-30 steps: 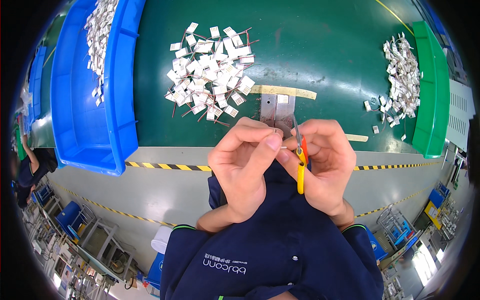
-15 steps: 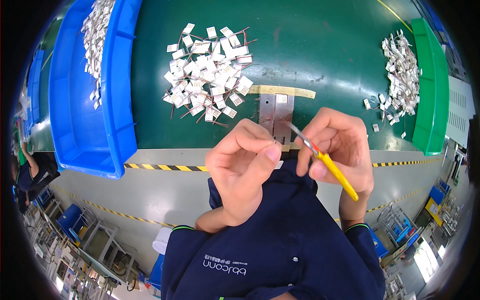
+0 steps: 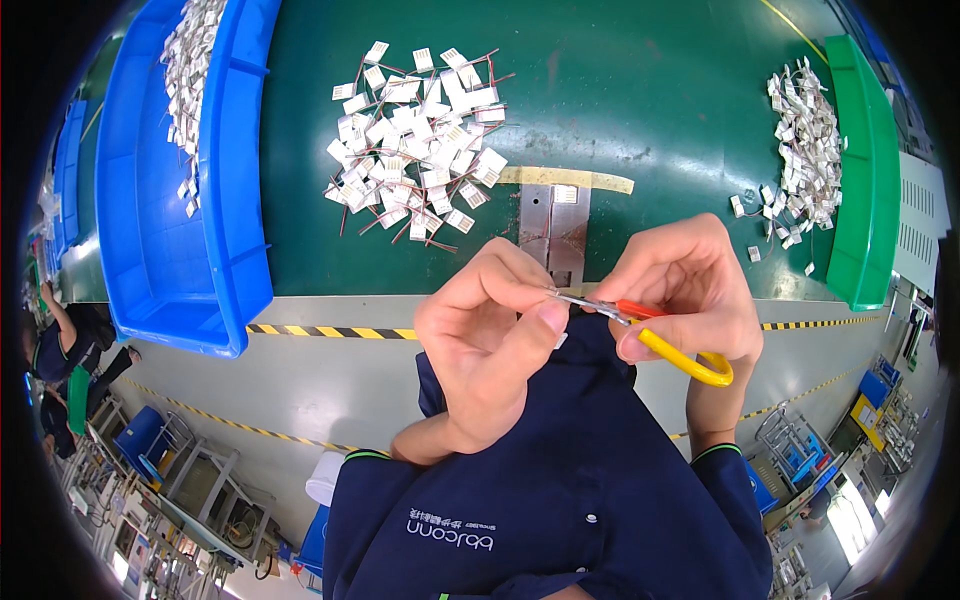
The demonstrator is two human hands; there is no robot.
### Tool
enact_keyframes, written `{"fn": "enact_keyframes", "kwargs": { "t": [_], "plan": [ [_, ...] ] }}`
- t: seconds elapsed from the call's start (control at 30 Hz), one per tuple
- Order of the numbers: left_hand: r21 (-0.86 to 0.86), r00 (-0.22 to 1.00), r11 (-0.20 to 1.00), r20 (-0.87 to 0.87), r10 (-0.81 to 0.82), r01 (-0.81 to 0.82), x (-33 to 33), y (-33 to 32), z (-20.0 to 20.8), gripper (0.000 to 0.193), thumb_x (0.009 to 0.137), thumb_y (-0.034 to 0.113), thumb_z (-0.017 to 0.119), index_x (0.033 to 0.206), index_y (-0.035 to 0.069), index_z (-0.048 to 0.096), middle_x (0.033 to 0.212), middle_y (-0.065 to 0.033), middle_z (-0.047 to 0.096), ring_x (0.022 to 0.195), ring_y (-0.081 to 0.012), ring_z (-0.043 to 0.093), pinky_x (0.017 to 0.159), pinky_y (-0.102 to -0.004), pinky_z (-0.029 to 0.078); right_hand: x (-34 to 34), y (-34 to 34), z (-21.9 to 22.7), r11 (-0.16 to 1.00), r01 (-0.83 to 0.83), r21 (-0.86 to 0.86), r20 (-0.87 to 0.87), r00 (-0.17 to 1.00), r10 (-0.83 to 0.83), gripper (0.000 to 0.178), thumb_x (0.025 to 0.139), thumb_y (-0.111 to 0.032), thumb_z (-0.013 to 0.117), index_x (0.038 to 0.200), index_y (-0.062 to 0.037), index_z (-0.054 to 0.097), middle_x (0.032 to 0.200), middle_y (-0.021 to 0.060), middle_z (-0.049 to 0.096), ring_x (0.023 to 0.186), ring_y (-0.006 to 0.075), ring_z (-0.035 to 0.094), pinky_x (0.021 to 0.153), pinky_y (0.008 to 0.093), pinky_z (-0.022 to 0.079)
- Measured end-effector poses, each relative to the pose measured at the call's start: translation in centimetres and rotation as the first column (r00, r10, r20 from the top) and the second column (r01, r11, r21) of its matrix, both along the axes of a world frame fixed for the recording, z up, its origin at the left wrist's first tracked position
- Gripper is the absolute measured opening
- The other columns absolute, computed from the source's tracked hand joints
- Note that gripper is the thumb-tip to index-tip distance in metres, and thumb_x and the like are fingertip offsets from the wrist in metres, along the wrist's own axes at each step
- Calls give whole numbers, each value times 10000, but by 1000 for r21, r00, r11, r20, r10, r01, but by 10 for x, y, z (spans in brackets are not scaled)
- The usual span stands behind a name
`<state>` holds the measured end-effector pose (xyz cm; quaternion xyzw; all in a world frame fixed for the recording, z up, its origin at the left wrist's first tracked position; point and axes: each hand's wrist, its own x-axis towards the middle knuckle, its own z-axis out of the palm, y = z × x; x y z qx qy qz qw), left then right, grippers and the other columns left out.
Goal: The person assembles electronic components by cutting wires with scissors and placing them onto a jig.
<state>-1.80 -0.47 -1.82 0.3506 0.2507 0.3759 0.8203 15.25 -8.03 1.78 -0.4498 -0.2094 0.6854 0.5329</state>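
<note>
Close in front of my body, my left hand (image 3: 490,350) is closed in a pinch. A small white piece (image 3: 561,341) peeks out by its thumb, mostly hidden. My right hand (image 3: 690,290) is wrapped round small scissors (image 3: 688,358) with yellow and red handles. Their metal tips point left and meet the left fingertips. Beyond the hands, a flat metal fixture (image 3: 552,235) lies on the green table, with one white connector (image 3: 565,194) at its far end. To its left spreads a pile of white connectors (image 3: 410,150) with thin red and dark wires.
A blue bin (image 3: 235,200) holding more white connectors stands at the left. At the right, another connector heap (image 3: 803,150) lies beside a green tray (image 3: 865,180). Tan tape (image 3: 605,181) crosses the green table (image 3: 660,90) behind the fixture. Another person (image 3: 65,340) is at far left.
The scissors have turned from pointing up and away to pointing left, and their tips have come to the left fingertips. My left hand has barely moved.
</note>
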Motion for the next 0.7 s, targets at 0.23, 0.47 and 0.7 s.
{"fn": "enact_keyframes", "kwargs": {
  "t": [0.23, 0.47, 0.7],
  "plan": [
    [-32, 1000, 999, -1, -9, 9, -1, 1, 2, 87, 767, -47, 643, 748, -23, 562, 778, -67, 531, 689, -101, 467, 620, -221, 370, 1, 1, 0, 1000, 7, -7, -2, 1000, -7, 222, 719, 144, 636, 938, 111, 624, 791, 171, 677, 743, 177, 682, 650, 225, 543],
    [-30, 1000, 1000, -2, 0, 0, 0, 1, 2, 89, 769, -39, 643, 747, -22, 559, 774, -61, 523, 695, -101, 457, 633, -224, 363, 2, 3, 2, 1000, 7, 2, 2, 1000, -7, 215, 721, 138, 648, 933, 114, 628, 779, 172, 676, 731, 164, 678, 628, 206, 530],
    [-22, 987, 1000, -161, -8, 5, 3, 3, 10, 142, 733, 44, 607, 679, 33, 477, 714, -48, 438, 678, -150, 414, 605, -287, 364, 3, 5, 3, 1000, -3, 2, -3, 1000, 3, 209, 726, 136, 649, 934, 117, 631, 763, 165, 675, 713, 152, 673, 600, 192, 519]
  ]
}}
